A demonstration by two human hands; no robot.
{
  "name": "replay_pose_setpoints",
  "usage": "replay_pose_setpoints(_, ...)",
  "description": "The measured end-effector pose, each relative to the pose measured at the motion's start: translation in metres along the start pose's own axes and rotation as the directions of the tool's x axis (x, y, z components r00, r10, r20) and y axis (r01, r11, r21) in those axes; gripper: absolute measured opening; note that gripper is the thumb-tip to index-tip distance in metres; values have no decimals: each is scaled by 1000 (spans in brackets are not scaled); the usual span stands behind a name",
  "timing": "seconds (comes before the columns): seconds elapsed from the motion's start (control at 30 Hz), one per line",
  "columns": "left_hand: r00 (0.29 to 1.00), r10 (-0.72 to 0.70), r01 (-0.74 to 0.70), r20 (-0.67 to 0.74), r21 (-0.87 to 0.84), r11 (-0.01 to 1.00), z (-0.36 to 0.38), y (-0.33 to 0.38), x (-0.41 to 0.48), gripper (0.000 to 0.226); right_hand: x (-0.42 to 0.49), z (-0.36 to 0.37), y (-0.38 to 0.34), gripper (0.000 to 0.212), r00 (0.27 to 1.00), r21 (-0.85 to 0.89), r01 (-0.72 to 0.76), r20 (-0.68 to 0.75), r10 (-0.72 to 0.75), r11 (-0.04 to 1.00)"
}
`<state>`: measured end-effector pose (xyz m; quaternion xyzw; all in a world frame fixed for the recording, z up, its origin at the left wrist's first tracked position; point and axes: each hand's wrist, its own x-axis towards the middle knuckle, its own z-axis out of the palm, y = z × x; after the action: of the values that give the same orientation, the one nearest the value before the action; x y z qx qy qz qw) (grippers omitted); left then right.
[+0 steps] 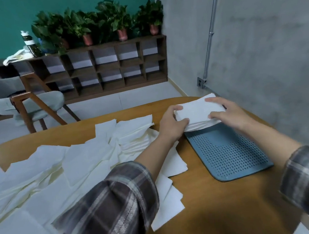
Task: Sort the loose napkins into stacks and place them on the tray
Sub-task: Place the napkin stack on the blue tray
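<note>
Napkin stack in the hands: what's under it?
The far end of the blue perforated tray. The napkin stack, gripped by left hand and right hand, covers the tray's far rim; whether it rests on the tray cannot be told.

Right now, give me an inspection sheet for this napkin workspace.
Surface: rounded brown wooden table, no spills seen.
Job's things: stack of white paper napkins at far end of blue perforated plastic tray; loose white napkins spread across the table's left.
Clutter: nothing seen.
Hands: left hand and right hand grip the stack's ends.
Cables: nothing seen; metal conduit on grey concrete wall.
Surroundings: grey cushioned wooden chair, brown wooden cubby shelf, potted green plants.
</note>
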<state>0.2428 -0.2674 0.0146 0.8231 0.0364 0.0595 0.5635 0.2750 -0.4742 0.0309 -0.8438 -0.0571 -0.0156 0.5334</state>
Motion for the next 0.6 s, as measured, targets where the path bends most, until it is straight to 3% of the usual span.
replay_pose_setpoints(0.27, 999, -32, 33, -12, 118, 992, 18, -21, 48, 43, 49, 10, 29, 55, 998, -149, -62, 4, 63, 987)
replay_pose_setpoints(0.47, 999, 39, -45, 28, 280, 959, 22, -26, 50, 47, 51, 16, 39, 53, 997, -348, -70, 15, 80, 935)
replay_pose_setpoints(0.6, 986, 165, -162, 31, 432, 887, 22, -26, 49, 47, 52, 13, 39, 55, 995, -527, 91, 21, -94, 845)
